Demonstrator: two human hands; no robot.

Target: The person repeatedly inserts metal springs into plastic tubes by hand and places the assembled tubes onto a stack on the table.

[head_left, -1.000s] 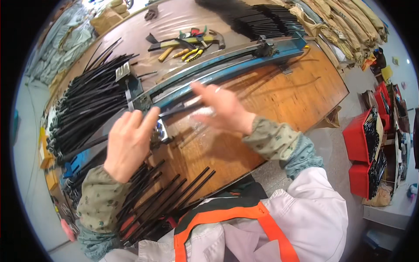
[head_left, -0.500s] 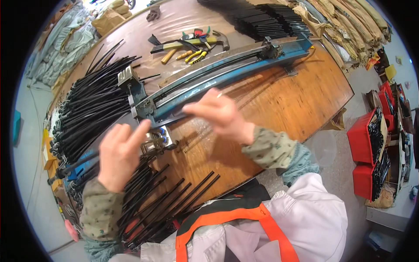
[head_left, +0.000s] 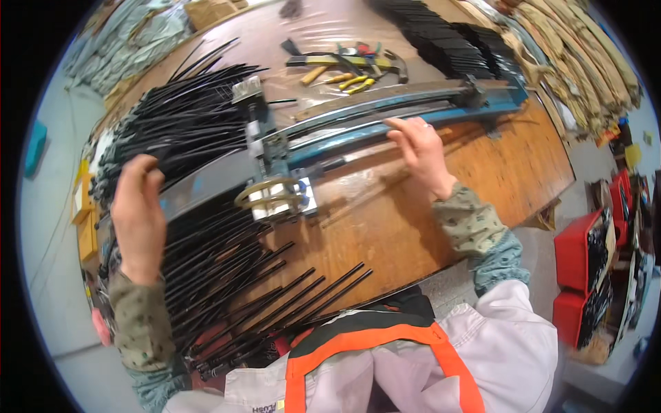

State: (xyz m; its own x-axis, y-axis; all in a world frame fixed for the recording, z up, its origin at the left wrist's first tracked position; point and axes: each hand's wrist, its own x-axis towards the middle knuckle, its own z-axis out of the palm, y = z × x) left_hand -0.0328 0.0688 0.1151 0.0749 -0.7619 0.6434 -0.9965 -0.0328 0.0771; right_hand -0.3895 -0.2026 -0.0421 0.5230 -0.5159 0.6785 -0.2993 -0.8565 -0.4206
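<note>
My left hand [head_left: 140, 213] is raised over the left side of the bench, beside a heap of black rods [head_left: 186, 124]. Its fingers are loosely bent and apart, with nothing visible in them. Farther right, my right hand [head_left: 421, 155] is at the front edge of a long blue metal rail fixture [head_left: 375, 131], fingers spread and no object seen in the grasp. At the rail's left end sits a metal clamp block [head_left: 275, 199] with blue fittings and a curled hose. A blurred dark bar [head_left: 330, 165] lies just below the rail, partly smeared.
More black rods [head_left: 303, 286] project over the bench's near edge. Behind the rail lie a hammer [head_left: 396, 65] and yellow-handled pliers [head_left: 359, 85]. Black bundles [head_left: 447, 48] are at the back. Red bins [head_left: 578, 251] and wrapped brown stacks [head_left: 575, 62] stand right of the wooden bench [head_left: 509, 172].
My hands have moved apart: the left has gone left, away from the clamp block, and the right has gone right along the rail. The view has shifted, so the bench appears farther right.
</note>
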